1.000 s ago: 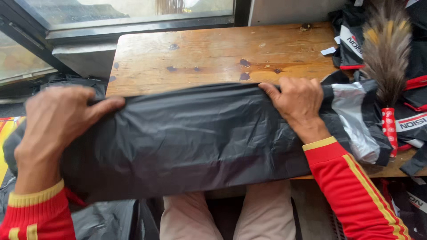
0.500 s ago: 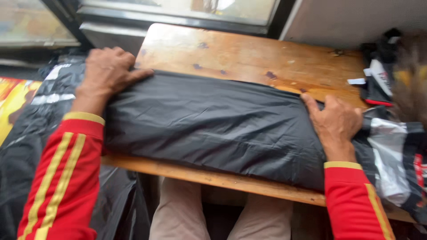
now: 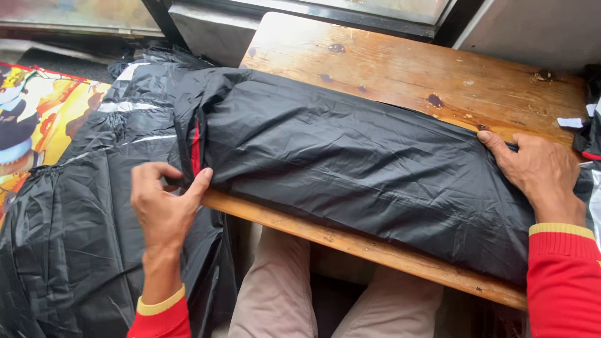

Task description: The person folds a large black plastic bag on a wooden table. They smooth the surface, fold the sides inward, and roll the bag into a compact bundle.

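Observation:
A long bundle wrapped in a black plastic bag (image 3: 350,163) lies across a worn wooden table (image 3: 407,69). A red strip shows at its left end. My left hand (image 3: 164,203) pinches that left end at the table's near corner, thumb and fingers closed on the plastic. My right hand (image 3: 537,170) rests flat on the bag's right end, fingers spread and pressing down. Both my sleeves are red with yellow cuffs.
More black plastic sheeting (image 3: 81,225) hangs in a heap left of the table. A colourful printed sheet (image 3: 37,119) lies at the far left. A window frame (image 3: 325,12) runs along the back. My legs in beige trousers (image 3: 275,294) are under the table.
My left hand has come off the top of the bag's left end and moved down to pinch its open edge. The view has swung left. My right hand stays pressed on the right end.

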